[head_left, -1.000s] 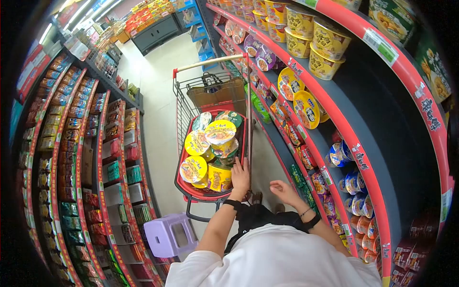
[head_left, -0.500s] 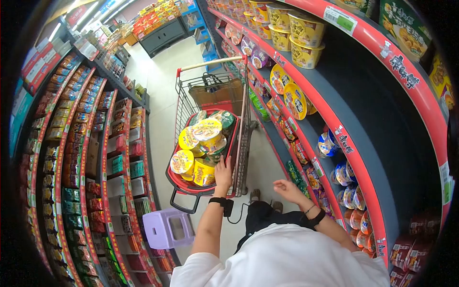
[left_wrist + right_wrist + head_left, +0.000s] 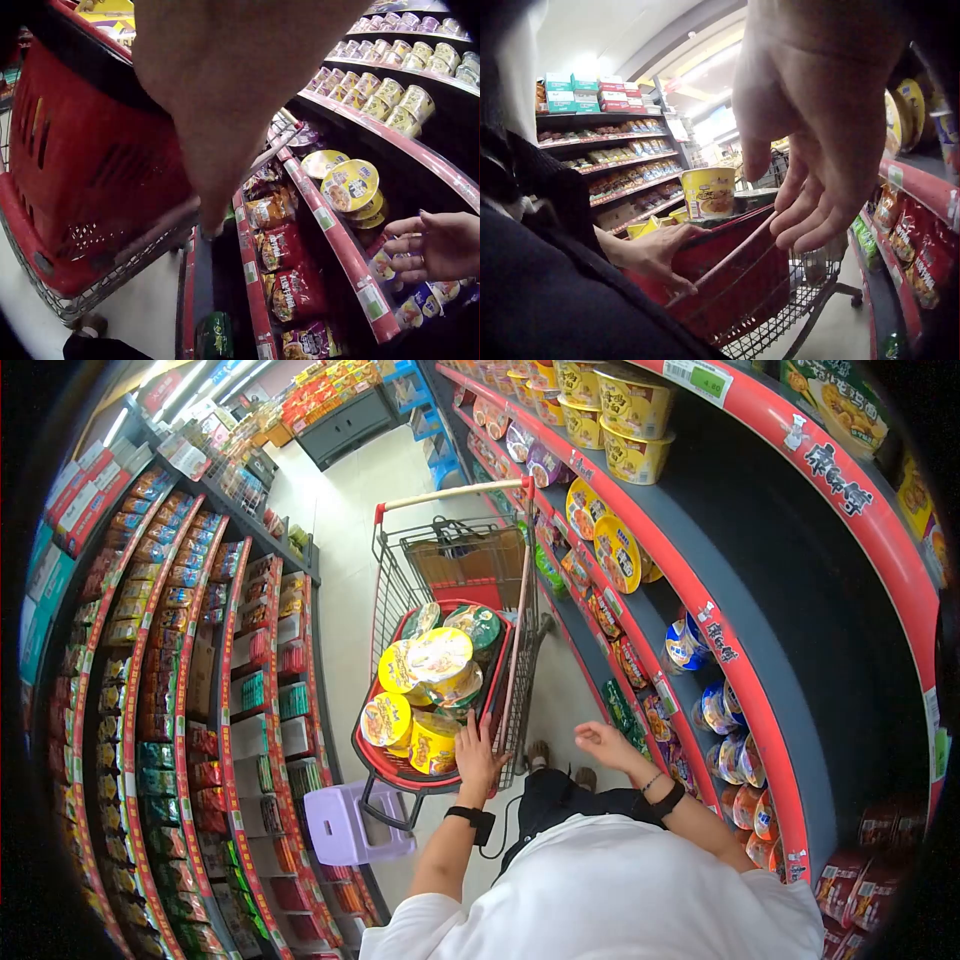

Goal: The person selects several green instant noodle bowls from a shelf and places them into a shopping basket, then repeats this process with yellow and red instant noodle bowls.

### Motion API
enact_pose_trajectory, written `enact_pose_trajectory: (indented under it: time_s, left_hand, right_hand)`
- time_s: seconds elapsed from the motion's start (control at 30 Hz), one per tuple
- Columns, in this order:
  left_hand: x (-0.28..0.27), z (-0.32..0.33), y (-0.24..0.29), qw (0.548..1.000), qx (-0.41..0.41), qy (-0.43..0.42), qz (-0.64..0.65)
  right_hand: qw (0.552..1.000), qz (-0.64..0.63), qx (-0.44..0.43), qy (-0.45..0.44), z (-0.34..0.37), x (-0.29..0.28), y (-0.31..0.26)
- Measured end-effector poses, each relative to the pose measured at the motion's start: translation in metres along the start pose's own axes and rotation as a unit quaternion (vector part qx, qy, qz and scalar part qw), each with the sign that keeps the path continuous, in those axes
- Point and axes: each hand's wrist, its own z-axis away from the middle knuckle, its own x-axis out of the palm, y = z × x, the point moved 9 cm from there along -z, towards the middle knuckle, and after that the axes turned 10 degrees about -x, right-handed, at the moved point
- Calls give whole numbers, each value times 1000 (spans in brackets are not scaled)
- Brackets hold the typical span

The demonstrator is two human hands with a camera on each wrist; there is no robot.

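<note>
A red basket (image 3: 368, 748) sits in a shopping cart (image 3: 381, 555), filled with several noodle tubs; a yellow tub (image 3: 434, 744) is at its near right corner. My left hand (image 3: 478, 762) rests on the basket's near right edge, its fingers extended. The right wrist view shows that hand (image 3: 656, 251) with fingers over the rim and thumb lower down, beside a yellow-white tub (image 3: 709, 193). My right hand (image 3: 607, 747) hangs in the air between cart and right shelf, fingers loosely bent and holding nothing; the left wrist view also shows this hand (image 3: 442, 246).
Shelves of noodle tubs and packets (image 3: 289, 247) line the right side, with a red shelf edge (image 3: 745, 660). Packaged snacks fill the left shelves (image 3: 150, 700). A purple stool (image 3: 350, 825) stands left of the cart's near end. A dark counter (image 3: 345, 428) stands far ahead.
Over the last second the cart and left hand shifted left in the head view, then slightly back right. The left hand stays at the basket's edge; the right hand remains raised and empty.
</note>
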Motion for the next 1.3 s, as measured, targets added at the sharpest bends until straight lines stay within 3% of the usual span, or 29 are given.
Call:
enact_pose_trajectory:
  time_s: [0.6, 0.87, 0.93, 1.17, 1.23, 1.3]
  left_hand:
    - [14, 122, 5, 999, 24, -27, -6]
    - [18, 181, -1, 998, 8, -55, -9]
    - [18, 191, -2, 997, 8, -65, -32]
    - [7, 207, -18, 996, -6, -86, -4]
    - [12, 209, -29, 996, -22, -86, 3]
    - [11, 213, -39, 997, -5, -76, -15]
  right_hand:
    - [999, 12, 12, -35, -2, 6, -5]
    - [995, 50, 8, -90, -18, 23, -17]
    - [982, 142, -94, -84, -29, 25, -32]
    - [918, 330, -193, -103, -72, 55, -48]
    - [869, 431, -228, -84, -82, 63, -46]
    - [847, 464, -238, -105, -83, 71, -42]
